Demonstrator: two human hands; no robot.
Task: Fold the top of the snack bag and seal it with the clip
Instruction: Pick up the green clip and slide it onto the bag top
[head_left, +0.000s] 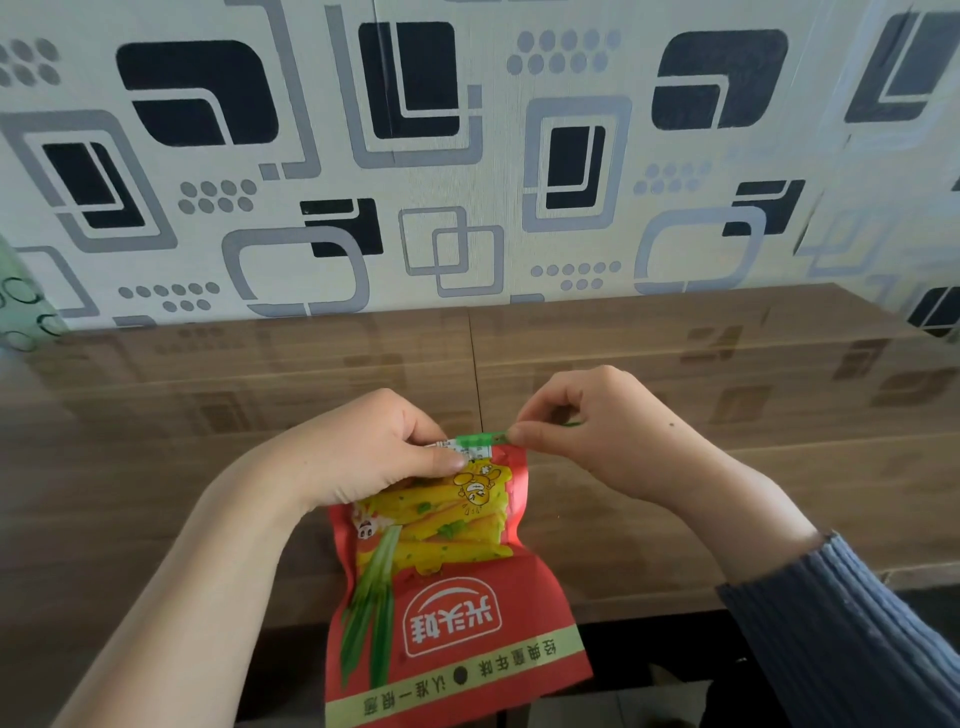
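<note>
snack bag (447, 587), red with yellow and green print, lies on the wooden bench (675, 467), long axis running away from the person. its bottom end hangs over the near bench edge; its top end points toward the wall. print reads upside down from this view. top edge looks folded over, pale label side showing at the fold.

green clip (480, 440) sits along that folded top, long axis crosswise, left to right, at right angles to the bag's length. whether it is clamped fully home, cannot tell.

left hand (374, 447): fingers curled over the bag's top left part, thumb pressing the fold, gripping the bag. it hides the left part of the fold and the clip's left end.

right hand (587, 431): thumb and forefinger pinching the clip's right end, other fingers curled above. blue ribbed sleeve (852, 639) on the right arm.

behind the bench, patterned wallpaper (467, 156), grey and black shapes, mirrored faintly in the glossy bench top. a seam (475, 374) in the bench runs back from the bag's top.
</note>
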